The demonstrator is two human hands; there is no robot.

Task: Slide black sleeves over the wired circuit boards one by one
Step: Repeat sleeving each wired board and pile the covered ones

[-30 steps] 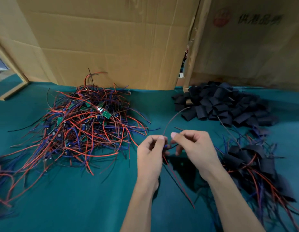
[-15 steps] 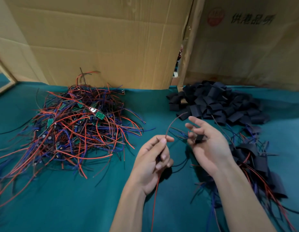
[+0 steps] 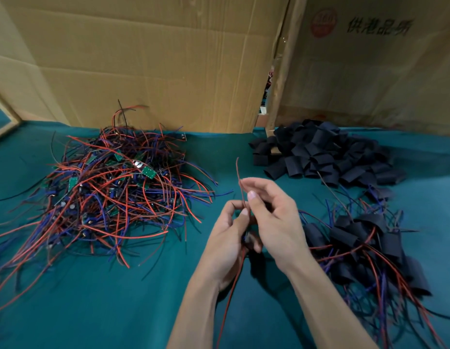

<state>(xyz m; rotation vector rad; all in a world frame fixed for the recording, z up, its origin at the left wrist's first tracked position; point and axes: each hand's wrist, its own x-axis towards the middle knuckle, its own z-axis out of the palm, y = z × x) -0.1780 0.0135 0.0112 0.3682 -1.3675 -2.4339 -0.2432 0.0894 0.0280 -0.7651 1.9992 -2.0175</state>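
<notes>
Head view: whatever sits between the palms is mostly hidden; only a dark bit shows there. Left hand [image 3: 227,238] and right hand [image 3: 274,217] meet above the tabletop [image 3: 118,311], each grip pinching one red wire [image 3: 240,187]. Unsleeved circuit boards [image 3: 110,195] pile at 10 o'clock, black sleeves [image 3: 322,154] at 1 o'clock, sleeved boards [image 3: 364,243] at 3.
</notes>
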